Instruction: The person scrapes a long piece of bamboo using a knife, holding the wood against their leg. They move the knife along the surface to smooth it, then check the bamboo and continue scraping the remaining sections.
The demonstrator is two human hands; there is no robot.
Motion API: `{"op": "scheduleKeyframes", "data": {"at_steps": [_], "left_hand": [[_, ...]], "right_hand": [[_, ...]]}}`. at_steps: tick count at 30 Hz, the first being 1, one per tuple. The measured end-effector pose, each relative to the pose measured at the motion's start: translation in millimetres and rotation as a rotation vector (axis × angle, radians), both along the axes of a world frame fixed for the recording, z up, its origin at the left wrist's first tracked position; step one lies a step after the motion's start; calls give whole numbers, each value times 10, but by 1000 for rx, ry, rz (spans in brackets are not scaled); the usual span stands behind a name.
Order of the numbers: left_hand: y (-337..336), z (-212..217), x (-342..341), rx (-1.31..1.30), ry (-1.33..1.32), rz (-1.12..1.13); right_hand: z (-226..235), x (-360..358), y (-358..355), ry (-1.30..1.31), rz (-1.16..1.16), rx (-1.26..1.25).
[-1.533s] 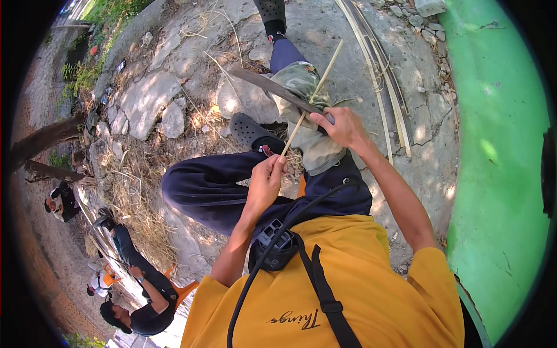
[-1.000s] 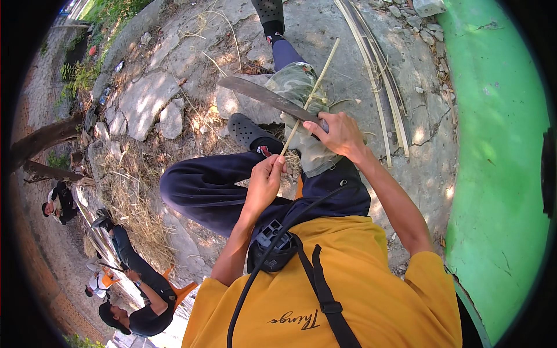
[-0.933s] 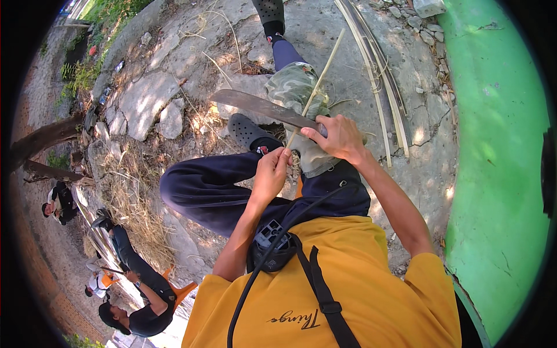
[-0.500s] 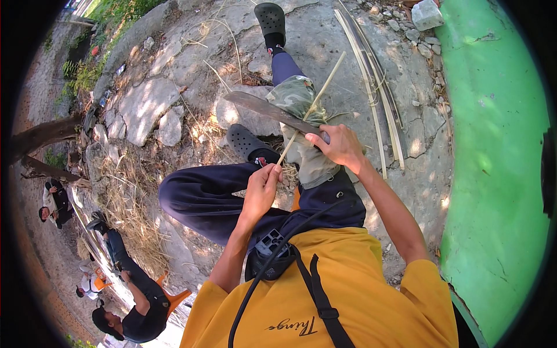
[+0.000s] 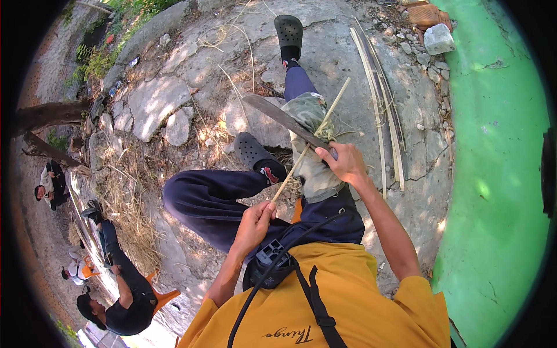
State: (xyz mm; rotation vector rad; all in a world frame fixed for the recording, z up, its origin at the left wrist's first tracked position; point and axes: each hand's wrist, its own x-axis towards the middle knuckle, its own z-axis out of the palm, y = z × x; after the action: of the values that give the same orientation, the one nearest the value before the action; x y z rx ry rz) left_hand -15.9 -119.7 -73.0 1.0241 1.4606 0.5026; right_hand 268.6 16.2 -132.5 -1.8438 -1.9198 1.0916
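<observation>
Cracked grey stone (image 5: 325,64) is lying underfoot, with dry grass to the person's left and a green wall (image 5: 499,174) rising on the right. Fingers of the left hand (image 5: 253,223) are pinching closed around the near end of a thin bamboo strip (image 5: 310,142), just above the lap. Fingers of the right hand (image 5: 346,163) are wrapping tight around the handle of a long dark blade (image 5: 281,119), which is crossing over the strip near its middle, above a cloth pad (image 5: 310,145) covering the knee. By the look of it, the strip is being shaved or thinned against the blade's edge. A next stroke would be asking for a steady pull on the strip while the blade is kept at a shallow angle, edge away from the leg. The strip's long axis is running from the left hand, up and rightward, its far tip pointing away from the body toward a bundle of longer split strips (image 5: 383,110) lying on the stone.
</observation>
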Motion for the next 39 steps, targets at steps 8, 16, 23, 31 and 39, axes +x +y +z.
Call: {"op": "scheduleKeyframes", "data": {"at_steps": [8,16,23,31,39], "left_hand": [[212,21,105,143,-46,-50],[-25,96,-125,81,99,-98],[313,-7,-140,-43,305,-356],[866,-443,346,-20,-133,-133],[898,-570,624,56,-144,-4]], "right_hand": [[23,-63,1,-62,105,49],[12,-93,-2,9,15,52],[-1,-6,-30,11,4,84],[-35,-37,-38,20,6,90],[-31,38,-41,33,11,50]]}}
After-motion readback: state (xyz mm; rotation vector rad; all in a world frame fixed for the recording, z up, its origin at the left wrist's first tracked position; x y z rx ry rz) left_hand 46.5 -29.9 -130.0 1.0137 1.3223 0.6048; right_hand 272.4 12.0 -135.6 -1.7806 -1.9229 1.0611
